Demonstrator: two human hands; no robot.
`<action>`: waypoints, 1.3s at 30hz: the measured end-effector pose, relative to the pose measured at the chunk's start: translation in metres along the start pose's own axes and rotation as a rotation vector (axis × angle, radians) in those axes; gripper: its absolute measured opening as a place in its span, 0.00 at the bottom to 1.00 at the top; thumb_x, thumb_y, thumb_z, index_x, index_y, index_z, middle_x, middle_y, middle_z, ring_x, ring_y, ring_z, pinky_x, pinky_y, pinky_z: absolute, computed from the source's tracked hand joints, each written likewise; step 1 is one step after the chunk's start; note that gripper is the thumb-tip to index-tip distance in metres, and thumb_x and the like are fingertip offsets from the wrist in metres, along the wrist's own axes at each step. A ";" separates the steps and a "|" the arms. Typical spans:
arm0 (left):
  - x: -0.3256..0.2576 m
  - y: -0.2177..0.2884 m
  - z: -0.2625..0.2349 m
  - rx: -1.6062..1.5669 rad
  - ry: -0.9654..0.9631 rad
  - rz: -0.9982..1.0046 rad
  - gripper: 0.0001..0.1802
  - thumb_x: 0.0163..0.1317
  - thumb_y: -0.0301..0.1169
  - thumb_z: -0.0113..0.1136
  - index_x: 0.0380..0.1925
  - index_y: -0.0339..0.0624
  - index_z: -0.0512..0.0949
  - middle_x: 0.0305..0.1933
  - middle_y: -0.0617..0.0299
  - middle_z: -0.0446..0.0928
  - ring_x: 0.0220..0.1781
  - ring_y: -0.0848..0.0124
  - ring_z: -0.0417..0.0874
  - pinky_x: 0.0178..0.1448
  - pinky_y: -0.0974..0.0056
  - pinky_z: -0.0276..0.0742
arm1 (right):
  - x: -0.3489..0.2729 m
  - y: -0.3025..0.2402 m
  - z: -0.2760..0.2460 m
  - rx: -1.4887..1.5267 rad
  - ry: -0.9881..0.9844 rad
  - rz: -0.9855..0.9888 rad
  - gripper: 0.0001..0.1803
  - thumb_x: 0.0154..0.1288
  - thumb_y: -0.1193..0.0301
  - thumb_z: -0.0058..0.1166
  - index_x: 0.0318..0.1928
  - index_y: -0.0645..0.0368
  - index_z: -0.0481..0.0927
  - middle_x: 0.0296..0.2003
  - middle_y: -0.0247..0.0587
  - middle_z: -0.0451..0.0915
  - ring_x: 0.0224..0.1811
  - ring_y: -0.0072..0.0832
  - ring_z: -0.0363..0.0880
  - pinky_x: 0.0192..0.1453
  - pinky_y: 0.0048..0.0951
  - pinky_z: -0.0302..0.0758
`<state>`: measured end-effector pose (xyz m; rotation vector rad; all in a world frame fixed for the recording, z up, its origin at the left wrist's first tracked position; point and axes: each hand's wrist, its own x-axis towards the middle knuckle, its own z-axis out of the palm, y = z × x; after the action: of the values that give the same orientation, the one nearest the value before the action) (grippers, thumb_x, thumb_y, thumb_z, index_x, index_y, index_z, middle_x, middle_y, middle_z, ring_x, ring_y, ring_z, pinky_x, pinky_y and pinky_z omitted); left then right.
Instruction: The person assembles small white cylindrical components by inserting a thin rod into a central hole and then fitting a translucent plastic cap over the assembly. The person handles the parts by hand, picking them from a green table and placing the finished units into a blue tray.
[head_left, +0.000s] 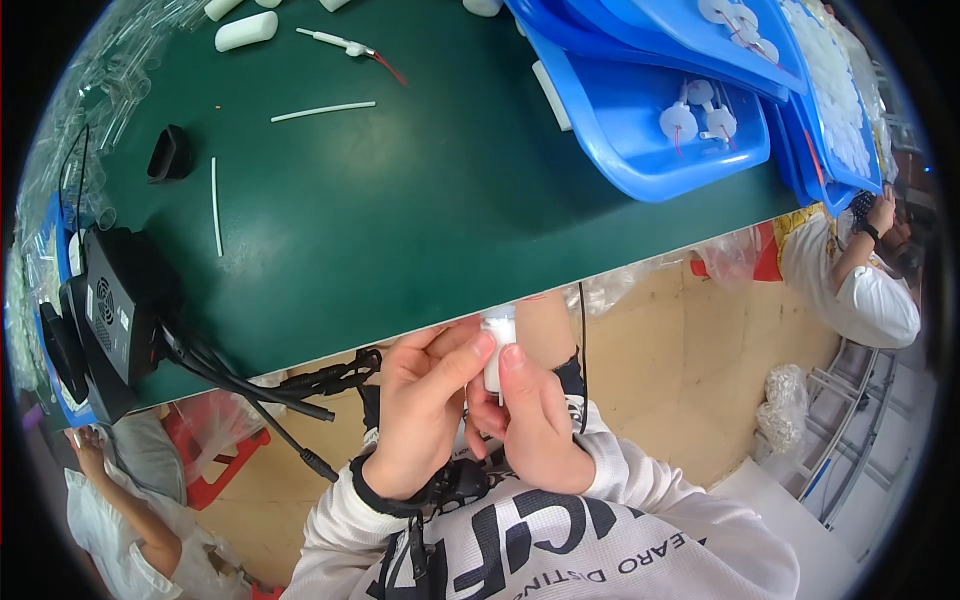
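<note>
Just off the table's front edge, my two hands hold a small white cylindrical piece (499,327) upright between them. A thin red wire shows by its top, which looks paler or clear. My left hand (422,405) is closed on its left side, thumb pressed against it. From the right, my right hand (543,420) pinches the same piece lower down with thumb and fingers. The fingers partly cover it, so its exact kind is hidden. On the green table (350,210) beyond lie two thin white tubes (323,111) and a white tube assembly with a red wire (345,43).
Blue trays (640,185) with white round parts and red wires stand at the far right. White foam-like cylinders (246,32) and clear tubes (120,90) lie far left, near a black cup-like piece (170,154). A black device (118,300) with cables sits left. Other people work at both sides.
</note>
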<state>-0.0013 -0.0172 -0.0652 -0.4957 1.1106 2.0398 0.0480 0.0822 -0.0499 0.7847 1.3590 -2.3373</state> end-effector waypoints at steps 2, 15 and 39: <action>-0.002 0.003 0.004 -0.017 0.042 -0.019 0.16 0.61 0.28 0.50 0.48 0.33 0.70 0.44 0.47 0.76 0.42 0.66 0.79 0.45 0.66 0.76 | 0.000 0.001 0.009 0.040 0.043 0.000 0.29 0.72 0.50 0.23 0.27 0.62 0.65 0.15 0.29 0.57 0.14 0.17 0.54 0.17 0.22 0.64; 0.003 -0.012 0.004 -0.080 -0.037 0.087 0.16 0.63 0.29 0.49 0.50 0.36 0.70 0.42 0.49 0.77 0.43 0.67 0.78 0.44 0.66 0.73 | 0.005 -0.008 -0.026 -0.229 -0.127 -0.047 0.27 0.72 0.51 0.25 0.30 0.62 0.67 0.18 0.29 0.59 0.17 0.16 0.55 0.20 0.20 0.64; -0.034 -0.025 0.032 0.299 -0.152 0.890 0.24 0.51 0.13 0.59 0.45 0.34 0.59 0.45 0.44 0.75 0.46 0.65 0.79 0.49 0.67 0.77 | -0.025 -0.038 -0.070 -0.611 -0.137 -0.884 0.18 0.52 0.73 0.61 0.45 0.62 0.79 0.39 0.41 0.81 0.40 0.27 0.79 0.48 0.27 0.72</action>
<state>0.0405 0.0039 -0.0393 0.3834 1.6925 2.4963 0.0687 0.1618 -0.0356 -0.2191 2.5137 -2.1739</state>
